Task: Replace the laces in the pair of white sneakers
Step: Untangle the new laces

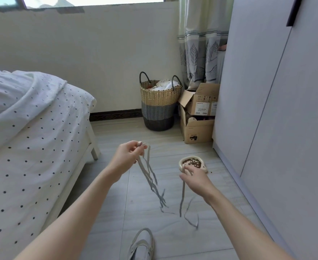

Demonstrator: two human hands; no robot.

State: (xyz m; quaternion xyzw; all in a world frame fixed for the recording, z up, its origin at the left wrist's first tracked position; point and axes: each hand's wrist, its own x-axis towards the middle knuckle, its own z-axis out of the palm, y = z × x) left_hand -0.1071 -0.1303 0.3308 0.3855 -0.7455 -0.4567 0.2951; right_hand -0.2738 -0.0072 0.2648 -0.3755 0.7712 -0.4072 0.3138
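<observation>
From my head view, my left hand [129, 153] is raised at about 11 o'clock from the sneaker [141, 244], fingers curled and pinching a bunch of flat pale laces [150, 180] near their upper ends; the strands hang down limp and trail toward the floor [220, 237]. My right hand [195, 178], out at 1 o'clock, pinches a single lace [182, 194] that drops straight down from my fingers, its tail curling on the tiles. These feel like light, floppy ribbon to me: no stiffness, easy to tangle, likely to slip if held loosely, so I judge the tips are the place to hold for threading. One white sneaker sits at 6 o'clock by the bottom edge, apparently unlaced; I cannot see the other. A bowl of dry pellets [182, 163] lies just beyond my right hand.
</observation>
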